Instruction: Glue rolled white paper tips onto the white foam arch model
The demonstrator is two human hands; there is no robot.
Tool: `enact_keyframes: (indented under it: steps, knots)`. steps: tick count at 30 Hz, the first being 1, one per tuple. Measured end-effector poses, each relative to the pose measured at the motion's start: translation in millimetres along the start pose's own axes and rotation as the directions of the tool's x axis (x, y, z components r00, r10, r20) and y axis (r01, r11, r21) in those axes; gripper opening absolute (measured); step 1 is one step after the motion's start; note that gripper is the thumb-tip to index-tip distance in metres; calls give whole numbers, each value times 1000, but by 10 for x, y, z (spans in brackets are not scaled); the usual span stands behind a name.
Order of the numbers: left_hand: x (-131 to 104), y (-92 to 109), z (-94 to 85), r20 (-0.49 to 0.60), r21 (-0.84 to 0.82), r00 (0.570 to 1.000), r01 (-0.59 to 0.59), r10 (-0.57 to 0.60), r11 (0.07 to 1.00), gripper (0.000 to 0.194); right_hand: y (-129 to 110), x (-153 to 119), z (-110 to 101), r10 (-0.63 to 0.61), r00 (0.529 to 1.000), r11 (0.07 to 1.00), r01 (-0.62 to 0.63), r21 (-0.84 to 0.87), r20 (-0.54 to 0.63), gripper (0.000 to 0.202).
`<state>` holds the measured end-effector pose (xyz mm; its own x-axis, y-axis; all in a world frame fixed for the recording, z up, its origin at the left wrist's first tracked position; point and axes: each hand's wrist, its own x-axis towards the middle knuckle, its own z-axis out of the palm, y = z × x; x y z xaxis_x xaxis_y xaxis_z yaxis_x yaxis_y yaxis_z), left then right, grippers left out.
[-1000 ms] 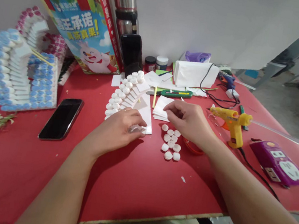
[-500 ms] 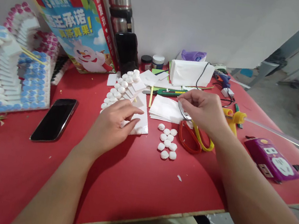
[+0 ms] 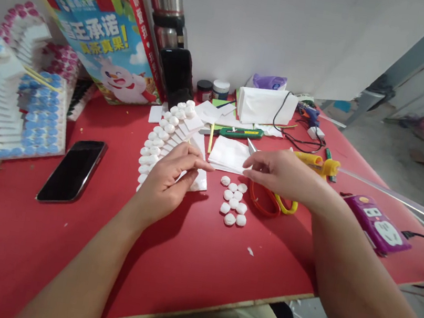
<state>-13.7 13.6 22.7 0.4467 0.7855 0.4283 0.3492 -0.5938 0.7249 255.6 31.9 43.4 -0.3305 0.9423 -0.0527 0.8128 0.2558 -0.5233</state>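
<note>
Nearest, the small white pellets (image 3: 233, 203) lie loose on the red table (image 3: 181, 260); keep wrists and forearms high enough not to scatter them. The left hand (image 3: 164, 184) is half curled beside the white fan-shaped piece (image 3: 148, 159), index stretched out and thumb apart, with no grip visible; its touch there should stay light, since the stacked strips look easy to knock askew. The right hand (image 3: 287, 174) hangs over the scissors (image 3: 265, 213), thumb and index close together — whether they pinch anything, I cannot tell. The scissors' blades point away, beside the folded white sheets (image 3: 228, 153), so those fingertips are best kept clear of the points. Farther back, the glue gun (image 3: 307, 158) has a nozzle worth avoiding, as it may be hot.

Compared with half a second ago, the pellets keep their arrangement. The right hand has come lower and nearer the left — the gap between them is narrower — and covers more of the scissors. The left index reaches farther toward it.
</note>
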Motion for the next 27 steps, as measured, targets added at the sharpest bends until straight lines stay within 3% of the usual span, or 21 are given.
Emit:
enact_keyframes:
  steps: [2,6,13,16,21,25,27]
  knots:
    - [-3,13,3,-3,-33,1000,3,-3,999,29,0,-56,-17,-10,995,997,17,-73,102,21]
    - [-10,36,3,11,-98,1000,23,-22,995,30,63,-108,-27,-43,977,999,43,5,208,27]
    - [7,90,45,-67,-162,994,77,-89,984,13,132,-104,4,-115,963,993,111,30,243,39]
    - [21,128,70,-91,-156,993,60,-74,986,6,121,-83,59,-160,960,987,154,44,229,33]
    - [24,188,92,-107,-143,992,56,-72,988,11,174,-44,119,-206,961,978,194,80,183,19]
    - [0,208,153,21,-220,996,92,-90,971,6,222,-36,118,-96,989,938,53,341,109,20]
    - [-19,215,206,119,-278,989,115,-85,954,10,204,-31,114,-51,997,806,2,592,66,25]
